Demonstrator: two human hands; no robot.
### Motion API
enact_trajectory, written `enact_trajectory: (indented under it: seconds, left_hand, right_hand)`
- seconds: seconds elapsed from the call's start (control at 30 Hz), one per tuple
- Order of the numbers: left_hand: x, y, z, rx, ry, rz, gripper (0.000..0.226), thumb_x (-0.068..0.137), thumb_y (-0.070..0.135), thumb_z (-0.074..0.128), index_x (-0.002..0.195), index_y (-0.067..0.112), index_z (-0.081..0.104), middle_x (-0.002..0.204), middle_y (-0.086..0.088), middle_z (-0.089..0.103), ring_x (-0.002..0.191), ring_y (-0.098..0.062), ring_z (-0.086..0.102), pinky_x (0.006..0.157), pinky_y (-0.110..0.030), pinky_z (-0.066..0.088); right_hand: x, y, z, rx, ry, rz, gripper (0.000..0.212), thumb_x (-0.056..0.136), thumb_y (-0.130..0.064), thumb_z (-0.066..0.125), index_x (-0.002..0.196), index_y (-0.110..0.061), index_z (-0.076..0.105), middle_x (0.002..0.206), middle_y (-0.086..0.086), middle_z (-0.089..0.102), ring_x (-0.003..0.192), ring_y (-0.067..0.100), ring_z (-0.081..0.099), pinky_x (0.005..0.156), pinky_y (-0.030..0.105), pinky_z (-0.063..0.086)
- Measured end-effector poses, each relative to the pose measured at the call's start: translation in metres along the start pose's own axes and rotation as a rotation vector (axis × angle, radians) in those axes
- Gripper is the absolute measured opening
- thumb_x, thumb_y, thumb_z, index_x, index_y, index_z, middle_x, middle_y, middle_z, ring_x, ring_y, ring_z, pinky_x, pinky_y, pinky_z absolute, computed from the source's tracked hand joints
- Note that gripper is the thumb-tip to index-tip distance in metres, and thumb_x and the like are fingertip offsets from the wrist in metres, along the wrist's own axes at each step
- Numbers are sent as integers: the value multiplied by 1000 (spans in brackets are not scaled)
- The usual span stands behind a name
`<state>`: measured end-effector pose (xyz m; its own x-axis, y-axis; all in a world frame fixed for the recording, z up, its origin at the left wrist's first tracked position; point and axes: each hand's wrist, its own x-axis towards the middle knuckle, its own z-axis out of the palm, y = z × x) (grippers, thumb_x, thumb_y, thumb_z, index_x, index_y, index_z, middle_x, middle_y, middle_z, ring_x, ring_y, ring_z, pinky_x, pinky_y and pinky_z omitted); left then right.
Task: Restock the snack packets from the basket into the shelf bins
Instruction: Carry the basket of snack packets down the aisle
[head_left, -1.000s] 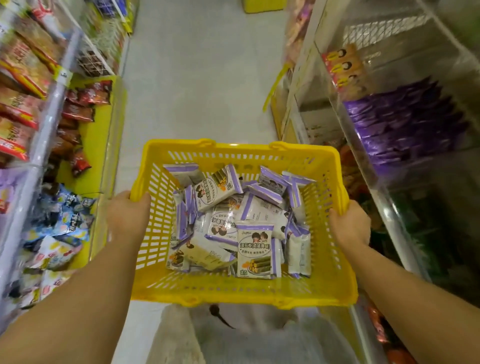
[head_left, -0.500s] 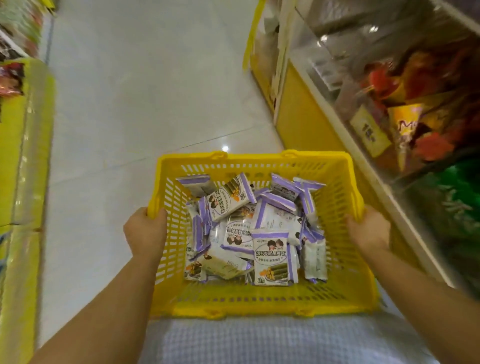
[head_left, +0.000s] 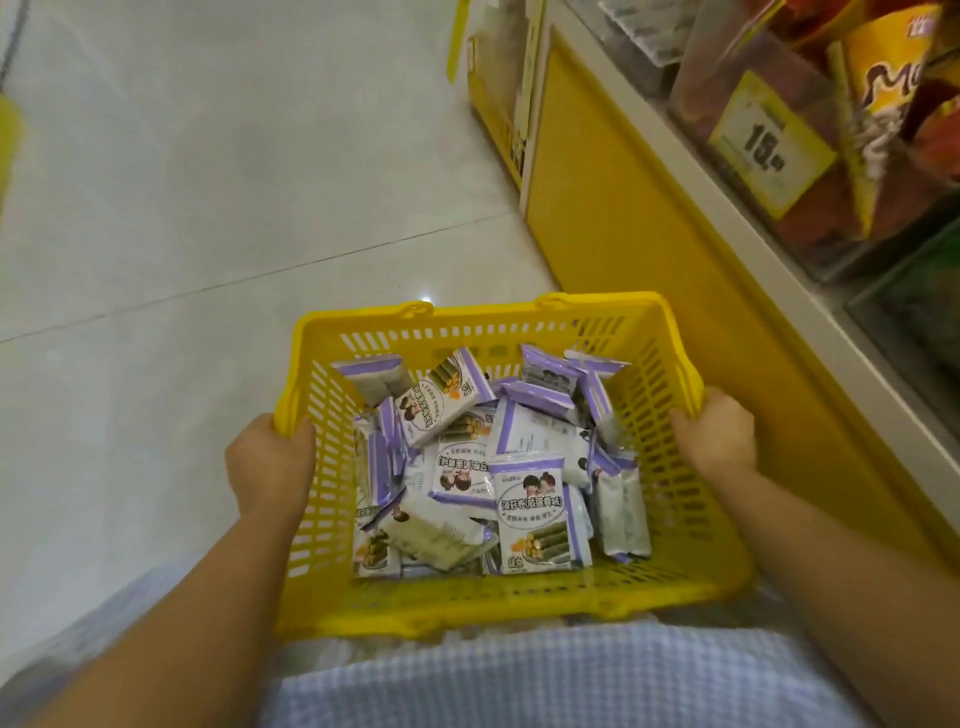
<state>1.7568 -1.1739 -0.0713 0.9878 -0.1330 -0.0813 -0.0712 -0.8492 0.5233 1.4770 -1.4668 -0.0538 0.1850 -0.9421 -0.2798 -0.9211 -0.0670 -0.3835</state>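
I hold the basket (head_left: 483, 603) by its side rims, my left hand (head_left: 270, 457) and right hand (head_left: 714, 436) each curled over an edge. The snack packets (head_left: 535, 514) lie heaped between them. The shelf bins (head_left: 748, 73) stand up to my right, nearer the right hand.

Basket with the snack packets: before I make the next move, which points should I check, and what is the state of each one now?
1. Left grip holds the basket rim: ok.
2. Right grip holds the opposite rim: ok.
3. Packets all lie inside the basket: ok.
4. One grip free to take a packet: not ok, both hold the basket.
5. Matching bin in view: not ok; the near bin shows orange packs, not purple ones.
6. Room left in the target bin: cannot tell.
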Motion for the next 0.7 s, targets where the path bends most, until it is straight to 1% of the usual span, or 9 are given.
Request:
enact_trajectory:
  seconds: [0.07, 0.17, 0.23, 0.27, 0.33, 0.4, 0.47, 0.57, 0.7]
  left_hand:
    - [-1, -1, 0, 24, -14, 3, 28, 89, 23, 59, 80, -4, 61, 78, -27, 61, 80, -42, 58, 65, -35, 33]
    - [-5, 3, -3, 60, -55, -18, 27, 90, 24, 57, 93, -3, 60, 95, -30, 62, 90, -45, 58, 69, -39, 37]
    - [-9, 15, -9, 120, -93, -57, 32, 88, 24, 57, 111, 2, 57, 111, -27, 59, 104, -45, 55, 81, -46, 42]
    - [-11, 22, -12, 164, -104, -45, 41, 86, 25, 58, 122, 5, 53, 122, -25, 54, 112, -44, 50, 90, -49, 41]
    - [-17, 38, -20, 219, -78, 66, 59, 85, 25, 61, 138, 10, 42, 139, -20, 41, 125, -42, 39, 101, -52, 33]
    - [-23, 54, -23, 207, -34, 246, 57, 84, 22, 62, 138, 13, 44, 139, -17, 42, 126, -39, 39, 103, -49, 31]
    - [-30, 68, -23, 188, -70, 394, 47, 84, 20, 60, 130, 15, 54, 134, -14, 48, 122, -37, 44, 102, -45, 32]
    - [-43, 83, -22, 130, -177, 506, 34, 87, 26, 60, 121, 21, 63, 129, -8, 55, 118, -30, 51, 100, -39, 35]
    - [-70, 74, -36, 1, -229, 581, 29, 89, 22, 58, 117, 21, 66, 124, -5, 62, 107, -27, 60, 89, -37, 46]
  right_hand:
    - [-2, 4, -1, -1, 6, -10, 27, 90, -21, 62, 102, 3, 58, 106, 29, 63, 101, 44, 60, 83, 46, 49]
    - [-8, 7, -5, -26, -20, -42, 28, 90, -21, 63, 104, 1, 55, 107, 27, 63, 100, 43, 60, 81, 45, 49]
    - [-15, 6, -14, -50, -69, -52, 29, 92, -19, 60, 112, 0, 52, 111, 26, 61, 102, 43, 59, 81, 45, 48]
    - [-20, 5, -20, -67, -89, -62, 33, 92, -19, 59, 118, -1, 49, 115, 26, 60, 104, 43, 58, 83, 45, 48]
    - [-32, 3, -30, -150, -74, -118, 45, 93, -20, 56, 133, -6, 42, 127, 23, 53, 115, 42, 52, 90, 47, 45]
    - [-46, -4, -35, -247, -10, -194, 55, 92, -20, 55, 143, -11, 35, 135, 18, 46, 122, 37, 45, 96, 47, 43]
    - [-61, -15, -34, -277, 35, -262, 53, 91, -18, 54, 142, -15, 39, 135, 15, 45, 123, 34, 43, 97, 46, 43]
    - [-84, -30, -27, -306, 5, -342, 53, 91, -19, 56, 141, -16, 40, 139, 12, 43, 128, 32, 40, 99, 42, 40]
    - [-127, -43, -25, -259, 15, -423, 51, 92, -20, 58, 141, -18, 44, 138, 11, 46, 128, 30, 41, 98, 40, 41]
